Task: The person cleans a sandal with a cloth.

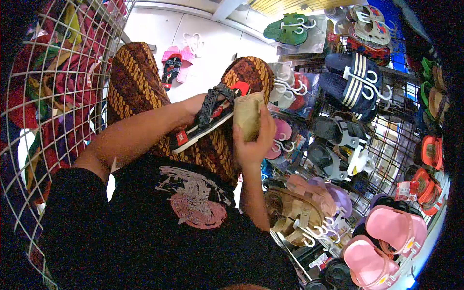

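A black sandal (198, 133) with a dark patterned strap and red patches rests tilted over my lap. My left hand (195, 107) grips it at the strap, its fingers mostly hidden inside or behind the strap. In my right hand (257, 140) is a folded beige cloth (248, 118), fingers wrapped round its right side and thumb in front. The cloth touches or overlaps the sandal's upper end near the red part; the exact contact is hidden. Under both hands are my knees in brown batik-patterned trousers (140, 72).
On the white floor lie a black patterned sandal (171, 70), a pink sandal (185, 65) and a white hanger (193, 43). A wire rack (384, 169) with hung sandals and pink clogs (372, 261) stands close on the right. To the left rises a wire mesh basket (67, 72) of colourful items.
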`<state>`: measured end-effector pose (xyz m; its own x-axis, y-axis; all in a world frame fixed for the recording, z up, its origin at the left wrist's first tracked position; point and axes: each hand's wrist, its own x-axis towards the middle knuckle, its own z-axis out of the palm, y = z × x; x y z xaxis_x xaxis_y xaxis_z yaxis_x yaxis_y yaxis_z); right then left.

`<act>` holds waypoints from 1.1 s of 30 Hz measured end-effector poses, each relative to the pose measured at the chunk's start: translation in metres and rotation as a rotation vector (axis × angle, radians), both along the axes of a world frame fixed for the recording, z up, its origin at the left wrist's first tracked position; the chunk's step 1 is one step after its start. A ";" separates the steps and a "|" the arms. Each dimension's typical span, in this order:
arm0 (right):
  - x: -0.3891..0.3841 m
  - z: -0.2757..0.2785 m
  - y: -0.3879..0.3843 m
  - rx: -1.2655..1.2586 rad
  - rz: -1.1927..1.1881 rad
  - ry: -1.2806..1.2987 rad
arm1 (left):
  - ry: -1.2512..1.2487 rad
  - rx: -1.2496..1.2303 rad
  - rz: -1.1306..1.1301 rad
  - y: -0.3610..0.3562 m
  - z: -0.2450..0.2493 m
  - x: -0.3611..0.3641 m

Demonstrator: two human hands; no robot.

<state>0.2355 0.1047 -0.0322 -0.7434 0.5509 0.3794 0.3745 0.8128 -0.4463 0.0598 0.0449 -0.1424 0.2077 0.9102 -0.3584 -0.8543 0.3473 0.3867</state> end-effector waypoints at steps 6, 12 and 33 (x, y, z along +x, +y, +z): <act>-0.005 0.027 -0.030 -0.004 0.502 -0.115 | 0.012 0.005 0.011 0.000 -0.003 -0.001; -0.001 -0.003 -0.006 0.040 0.069 0.053 | -0.019 -0.045 -0.013 0.001 -0.006 0.001; 0.008 -0.002 0.000 -0.112 -0.061 0.031 | -0.011 0.008 -0.015 0.001 -0.010 0.001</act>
<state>0.2435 0.1042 -0.0345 -0.6962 0.6349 0.3350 0.4065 0.7333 -0.5450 0.0608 0.0459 -0.1520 0.2248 0.9097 -0.3491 -0.8533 0.3568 0.3803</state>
